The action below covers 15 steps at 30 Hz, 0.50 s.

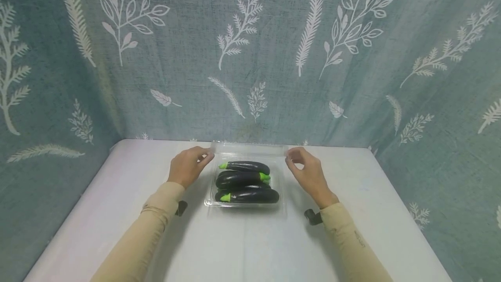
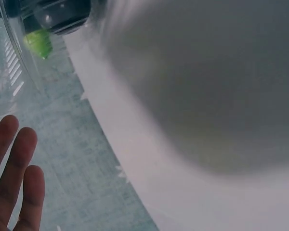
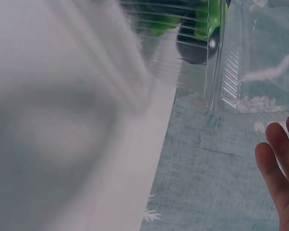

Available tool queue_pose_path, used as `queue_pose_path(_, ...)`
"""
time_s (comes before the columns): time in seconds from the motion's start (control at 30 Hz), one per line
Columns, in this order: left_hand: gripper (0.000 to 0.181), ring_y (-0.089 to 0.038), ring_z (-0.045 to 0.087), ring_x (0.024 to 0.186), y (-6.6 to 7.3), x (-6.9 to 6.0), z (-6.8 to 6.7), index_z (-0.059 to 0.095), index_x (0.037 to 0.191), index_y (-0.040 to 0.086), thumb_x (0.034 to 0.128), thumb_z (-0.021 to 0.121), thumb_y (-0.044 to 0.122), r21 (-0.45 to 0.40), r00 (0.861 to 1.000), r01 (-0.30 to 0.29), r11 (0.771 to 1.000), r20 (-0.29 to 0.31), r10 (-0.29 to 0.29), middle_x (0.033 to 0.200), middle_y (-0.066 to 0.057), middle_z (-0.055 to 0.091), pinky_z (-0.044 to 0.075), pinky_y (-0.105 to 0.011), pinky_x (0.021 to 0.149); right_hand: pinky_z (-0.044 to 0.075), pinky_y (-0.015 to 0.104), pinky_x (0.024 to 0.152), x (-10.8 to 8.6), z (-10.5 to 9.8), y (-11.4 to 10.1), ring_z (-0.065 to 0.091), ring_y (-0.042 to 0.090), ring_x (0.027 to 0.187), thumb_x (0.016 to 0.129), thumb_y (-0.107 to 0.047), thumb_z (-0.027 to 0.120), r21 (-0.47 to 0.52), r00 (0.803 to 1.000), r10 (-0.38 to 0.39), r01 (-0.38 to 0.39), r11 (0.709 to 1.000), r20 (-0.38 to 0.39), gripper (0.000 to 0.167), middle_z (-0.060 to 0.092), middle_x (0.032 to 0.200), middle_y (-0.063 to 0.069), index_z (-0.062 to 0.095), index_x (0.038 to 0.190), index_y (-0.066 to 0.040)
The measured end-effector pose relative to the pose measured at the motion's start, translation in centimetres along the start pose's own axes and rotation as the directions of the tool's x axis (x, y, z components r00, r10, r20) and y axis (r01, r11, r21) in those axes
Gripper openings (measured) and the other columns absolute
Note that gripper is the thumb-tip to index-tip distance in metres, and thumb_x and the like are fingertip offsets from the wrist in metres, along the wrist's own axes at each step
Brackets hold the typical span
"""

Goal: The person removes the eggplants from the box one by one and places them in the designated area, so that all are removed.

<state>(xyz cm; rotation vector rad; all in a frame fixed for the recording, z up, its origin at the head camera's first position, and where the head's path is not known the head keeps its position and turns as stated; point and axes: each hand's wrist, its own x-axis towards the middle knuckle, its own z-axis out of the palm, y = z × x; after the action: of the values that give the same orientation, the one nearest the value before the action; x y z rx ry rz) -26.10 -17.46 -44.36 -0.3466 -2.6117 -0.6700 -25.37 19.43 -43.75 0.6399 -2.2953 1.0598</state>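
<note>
The left hand [image 1: 188,164] and right hand [image 1: 309,171], fingertips nearly closed, pinch the raised clear plastic lid [image 1: 250,148], best swung evenly from both ends, with 4 long blackish-purple eggplants [image 1: 238,179] inside its rectangular transparent box [image 1: 208,202].

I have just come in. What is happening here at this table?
A person is handling a clear plastic box of dark eggplants on a white table. The left hand and the right hand pinch opposite ends of its transparent lid. At this moment the lid is open at the far side, and the eggplants lie uncovered inside.
</note>
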Motion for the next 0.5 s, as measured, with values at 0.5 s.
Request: queue_pose_path(0.5,0.025,-0.026,0.074,0.085,0.0,2.0,0.8,0.078,0.114,0.018,0.0968,0.070,0.035,-0.020,0.997,0.077,0.997,0.024,-0.077,0.104,-0.004,0.078,0.056,-0.047,0.066,0.056,0.036,0.096,1.0,1.9,1.5,0.068,0.027,0.113,0.097,-0.011,0.070,0.202,0.938,0.329,-0.345,0.917,0.111,0.026,0.069,0.121,0.009,0.065,0.122,-0.008)
